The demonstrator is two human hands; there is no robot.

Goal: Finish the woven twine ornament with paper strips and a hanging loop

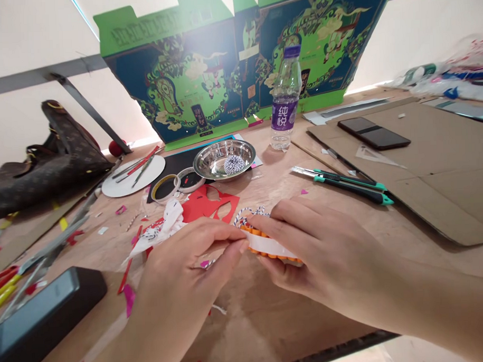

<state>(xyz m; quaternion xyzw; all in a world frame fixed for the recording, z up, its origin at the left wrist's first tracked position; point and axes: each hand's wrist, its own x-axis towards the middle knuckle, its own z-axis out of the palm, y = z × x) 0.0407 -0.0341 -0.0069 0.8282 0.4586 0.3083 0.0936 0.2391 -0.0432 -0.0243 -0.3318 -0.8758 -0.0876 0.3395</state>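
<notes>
Along the table (246, 328) at nine o'clock, a handbag (46, 166) sits behind red paper scraps (129, 298). At six o'clock, the left fingers (219, 237) are clamped on one end of an orange-edged strip (267, 246), and the right fingers (290, 211) are clamped on the other, with blue-and-white twine (248, 215) curling just above it. Toward three o'clock lie two craft knives (344, 185) with exposed blades. A slip of the right hand that way could cut it, and pinching too hard could crease or tear the strip, loosening the twine.
</notes>
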